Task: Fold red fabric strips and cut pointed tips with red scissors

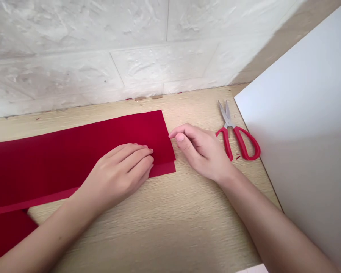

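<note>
A long sheet of red paper point(62, 159) lies folded on the light wood tabletop point(159, 212), its lower layer showing as a strip along the front edge point(165, 169). My left hand point(122, 174) rests flat on the sheet near its right end, fingers together and pressing down. My right hand point(200, 151) hovers loosely curled just right of the sheet, its fingertips at the fold's right edge and holding nothing. Red-handled kitchen scissors point(233, 132) lie closed just beyond my right hand, not touched by it.
A textured white stone-look wall point(102, 64) rises along the table's back edge. A large white board point(295, 125) stands at the right. More red material point(5, 237) lies under my left forearm at the lower left. Small red scraps lie near the scissors.
</note>
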A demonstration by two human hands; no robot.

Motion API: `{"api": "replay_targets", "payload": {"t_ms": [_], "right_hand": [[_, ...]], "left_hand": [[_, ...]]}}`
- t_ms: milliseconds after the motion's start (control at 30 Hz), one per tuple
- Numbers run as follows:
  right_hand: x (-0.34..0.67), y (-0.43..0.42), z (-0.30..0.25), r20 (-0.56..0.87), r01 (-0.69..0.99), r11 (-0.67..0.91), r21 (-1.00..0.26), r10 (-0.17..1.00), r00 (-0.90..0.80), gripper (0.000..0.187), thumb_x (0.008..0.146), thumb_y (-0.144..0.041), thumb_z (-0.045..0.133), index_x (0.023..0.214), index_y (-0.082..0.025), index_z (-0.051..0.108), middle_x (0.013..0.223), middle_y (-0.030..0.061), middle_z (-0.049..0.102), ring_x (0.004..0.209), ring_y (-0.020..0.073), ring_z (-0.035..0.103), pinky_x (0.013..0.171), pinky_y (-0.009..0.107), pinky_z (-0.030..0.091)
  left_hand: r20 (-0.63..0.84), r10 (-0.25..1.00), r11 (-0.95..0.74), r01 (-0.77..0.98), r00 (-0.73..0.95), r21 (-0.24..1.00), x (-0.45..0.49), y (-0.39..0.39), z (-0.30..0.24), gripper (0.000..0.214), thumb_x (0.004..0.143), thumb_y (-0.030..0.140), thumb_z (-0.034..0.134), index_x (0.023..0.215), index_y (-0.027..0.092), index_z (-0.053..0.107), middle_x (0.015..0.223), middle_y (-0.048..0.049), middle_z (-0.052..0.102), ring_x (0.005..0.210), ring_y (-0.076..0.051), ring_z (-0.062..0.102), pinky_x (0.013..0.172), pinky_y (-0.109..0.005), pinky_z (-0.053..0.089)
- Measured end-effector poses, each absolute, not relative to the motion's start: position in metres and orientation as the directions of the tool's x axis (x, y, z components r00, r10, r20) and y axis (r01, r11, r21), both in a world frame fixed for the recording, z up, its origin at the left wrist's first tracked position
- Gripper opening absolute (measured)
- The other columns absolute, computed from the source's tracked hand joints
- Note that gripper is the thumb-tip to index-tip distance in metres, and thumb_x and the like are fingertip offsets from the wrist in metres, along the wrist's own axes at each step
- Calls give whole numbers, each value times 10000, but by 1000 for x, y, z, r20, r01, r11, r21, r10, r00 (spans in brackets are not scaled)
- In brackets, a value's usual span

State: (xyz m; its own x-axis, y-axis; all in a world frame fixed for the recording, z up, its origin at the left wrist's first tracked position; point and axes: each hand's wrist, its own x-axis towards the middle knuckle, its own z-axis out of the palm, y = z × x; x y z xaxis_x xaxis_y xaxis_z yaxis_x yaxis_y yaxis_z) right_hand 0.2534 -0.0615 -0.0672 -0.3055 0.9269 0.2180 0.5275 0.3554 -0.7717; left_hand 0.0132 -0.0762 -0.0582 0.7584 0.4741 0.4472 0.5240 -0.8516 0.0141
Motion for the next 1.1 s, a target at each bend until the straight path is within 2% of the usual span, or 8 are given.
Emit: {"api": "replay_targets", "payload": {"t_ms": [167, 233, 333, 500, 667, 833, 967, 1100], "right_hand": [[254, -61, -68, 229, 523, 372, -767, 920, -319, 316, 1085, -367, 471, 937, -170, 669, 755, -11, 639, 671, 119, 557, 654, 273, 393], [254, -61, -68, 229, 521, 372, -768, 919, -319, 317, 1087, -366, 467, 939, -170, 669, 765, -7, 648, 681, 120, 566, 659, 273, 401], [255, -61, -68, 235, 514, 373, -772, 920, -315, 319, 1088, -367, 463, 947, -172, 671, 789, -2, 666, 687, 119, 572, 656, 271, 408], [255, -62, -68, 239, 509, 375, -775, 919, -313, 300, 1083, -354, 479, 945, -170, 672, 764, -14, 654, 654, 110, 547, 638, 272, 397], [256, -63, -70, 236, 506, 405, -762, 901, -365, 165, 1021, -300, 585, 957, -174, 669, 813, 0, 676, 732, 132, 598, 695, 282, 431], [257, -63, -73, 223, 571, 441, -692, 883, -412, 56, 959, -233, 655, 989, -192, 679, 822, 7, 672, 820, 174, 626, 734, 308, 455], [256, -63, -72, 204, 633, 483, -605, 863, -463, 120, 945, -265, 700, 1045, -199, 697, 979, 42, 712, 923, 206, 642, 768, 334, 480], [256, -64, -70, 180, 668, 462, -583, 875, -449, 170, 961, -299, 700, 1115, -228, 716, 1092, 51, 697, 931, 198, 646, 715, 321, 474]], "left_hand": [[465, 465, -852, 524, 753, 4, 11, -77, -58, 99, 896, 68, 725, 993, 65, 711, 993, -91, 801, 928, -252, 779, 893, -415, 685], [473, 440, -866, 500, 763, -2, 12, -78, -56, 87, 886, 81, 745, 962, 73, 705, 993, -90, 800, 922, -256, 776, 895, -438, 679], [462, 394, -887, 460, 795, -36, 15, -82, -53, 108, 863, 104, 782, 930, 88, 698, 1004, -92, 800, 940, -290, 770, 836, -467, 670], [426, 390, -881, 465, 816, -83, 16, -86, -52, 114, 853, 71, 776, 938, 80, 700, 972, -97, 795, 910, -294, 763, 720, -417, 637], [418, 394, -877, 471, 818, -96, 16, -85, -53, 82, 871, 91, 765, 922, 85, 701, 948, -84, 788, 892, -281, 752, 687, -401, 605], [421, 386, -880, 464, 821, -99, 16, -85, -51, 100, 857, 108, 787, 900, 96, 697, 924, -68, 785, 846, -259, 743, 620, -378, 582], [418, 371, -883, 454, 829, -118, 15, -86, -49, 116, 826, 88, 804, 862, 102, 694, 873, -60, 776, 767, -239, 723, 566, -369, 567], [418, 378, -879, 462, 826, -118, 16, -85, -48, 101, 842, 100, 790, 833, 112, 690, 843, -47, 766, 717, -221, 706, 519, -365, 544]]}}
